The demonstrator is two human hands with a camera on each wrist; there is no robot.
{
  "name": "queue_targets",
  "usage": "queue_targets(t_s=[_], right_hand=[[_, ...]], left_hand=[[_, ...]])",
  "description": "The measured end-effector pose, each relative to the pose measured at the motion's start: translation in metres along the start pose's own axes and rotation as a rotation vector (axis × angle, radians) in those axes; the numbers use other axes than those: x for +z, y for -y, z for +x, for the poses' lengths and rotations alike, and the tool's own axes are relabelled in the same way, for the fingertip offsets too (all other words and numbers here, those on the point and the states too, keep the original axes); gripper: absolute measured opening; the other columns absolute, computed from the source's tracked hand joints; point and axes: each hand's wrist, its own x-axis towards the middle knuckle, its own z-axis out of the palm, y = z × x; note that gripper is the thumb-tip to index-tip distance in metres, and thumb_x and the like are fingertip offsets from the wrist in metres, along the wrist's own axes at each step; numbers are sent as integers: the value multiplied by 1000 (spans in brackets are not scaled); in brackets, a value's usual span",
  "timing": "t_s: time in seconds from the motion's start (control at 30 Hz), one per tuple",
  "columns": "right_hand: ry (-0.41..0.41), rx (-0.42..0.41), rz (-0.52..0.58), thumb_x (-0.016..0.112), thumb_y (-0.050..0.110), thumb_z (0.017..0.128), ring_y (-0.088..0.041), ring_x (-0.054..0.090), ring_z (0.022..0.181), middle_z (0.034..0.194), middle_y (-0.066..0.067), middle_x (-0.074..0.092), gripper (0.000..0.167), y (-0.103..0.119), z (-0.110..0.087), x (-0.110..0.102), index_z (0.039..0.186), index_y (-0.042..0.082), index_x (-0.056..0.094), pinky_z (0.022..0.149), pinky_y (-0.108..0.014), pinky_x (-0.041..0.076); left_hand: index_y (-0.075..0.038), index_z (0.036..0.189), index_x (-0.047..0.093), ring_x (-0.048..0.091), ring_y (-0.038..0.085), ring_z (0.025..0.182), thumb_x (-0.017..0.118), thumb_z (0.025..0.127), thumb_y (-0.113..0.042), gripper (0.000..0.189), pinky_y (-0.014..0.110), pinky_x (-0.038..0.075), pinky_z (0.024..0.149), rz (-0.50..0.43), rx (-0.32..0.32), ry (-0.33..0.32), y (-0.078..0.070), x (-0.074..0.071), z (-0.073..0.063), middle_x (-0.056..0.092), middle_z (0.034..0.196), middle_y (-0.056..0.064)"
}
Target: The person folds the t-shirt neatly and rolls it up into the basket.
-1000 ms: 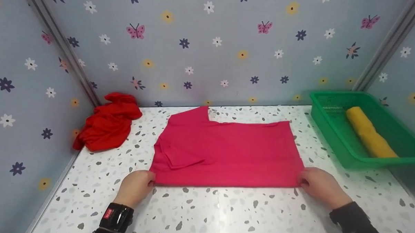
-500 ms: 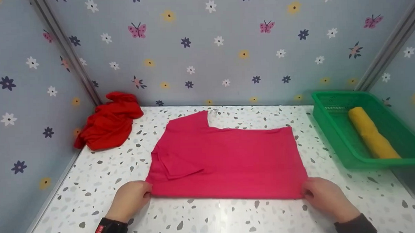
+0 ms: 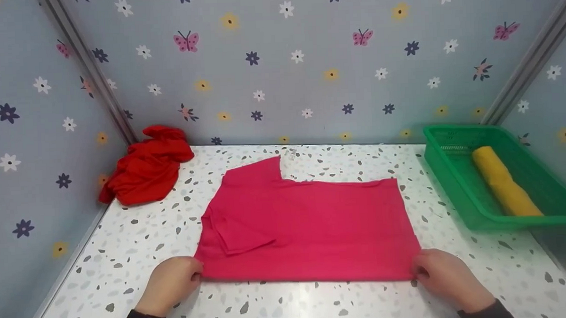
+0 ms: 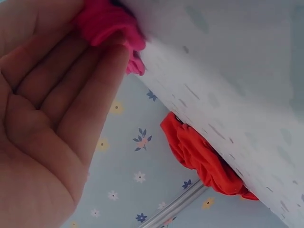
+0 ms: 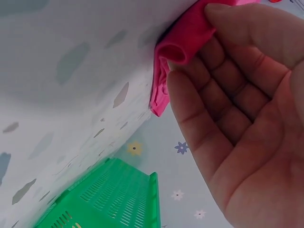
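Note:
A pink T-shirt [image 3: 332,223] lies partly folded on the speckled table, its near edge folded into a straight line. One sleeve juts out at the far left, and another lies folded over the body. My left hand [image 3: 172,283] pinches the near left corner. At the near right corner my right hand [image 3: 449,278] pinches the cloth between thumb and fingers. In the left wrist view, bunched pink fabric [image 4: 111,26] sits at the fingertips. The right wrist view shows a rolled fold of the shirt [image 5: 183,45] under the thumb.
A crumpled red cloth [image 3: 149,168] lies at the back left against the wall. On the right stands a green plastic basket [image 3: 453,186] holding a rolled yellow cloth [image 3: 505,182]. Flower-patterned panels [image 3: 298,59] enclose the table [image 3: 288,309] at the back and sides.
Both hands have drawn the pink T-shirt toward the near side of the table, keeping hold of its near corners. The red cloth and the basket have stayed in place.

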Motion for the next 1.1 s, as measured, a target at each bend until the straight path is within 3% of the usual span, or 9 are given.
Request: queue_targets(t_s=[0.23,0.47,0.63,0.77,1.1], right_hand=[[4,-6,-10,75,3,77,-9,50,69,70,16,51,26,-1,0,-2,72,25,62,68,-36,48],[-24,-27,16,73,0,75,-9,51,69,70,16,51,28,-2,-2,-2,71,26,62,66,-35,47],[-4,8,23,74,1,76,-8,50,69,69,16,50,28,-1,-1,0,70,26,61,67,-36,47],[2,20,27,74,2,76,-9,49,68,68,15,50,27,-1,0,0,71,25,61,67,-36,47],[33,57,31,74,2,77,-11,48,68,68,13,50,26,1,2,1,71,24,61,67,-37,46]], left_hand=[[-21,59,53,39,11,56,70,74,-4,28,31,36,55,-44,20,41,-4,-13,10,42,57,-10],[-17,67,64,52,14,61,71,75,1,20,34,46,59,-12,128,-98,-19,-8,39,53,64,-8],[-12,74,67,57,18,68,75,70,3,17,36,50,63,1,186,-94,-26,4,56,55,70,-3],[-10,72,63,56,21,68,77,68,4,20,38,49,61,39,215,-103,-25,12,63,51,71,0],[-8,68,63,55,23,63,72,72,4,16,36,47,56,119,311,-262,-21,22,74,50,67,3]])
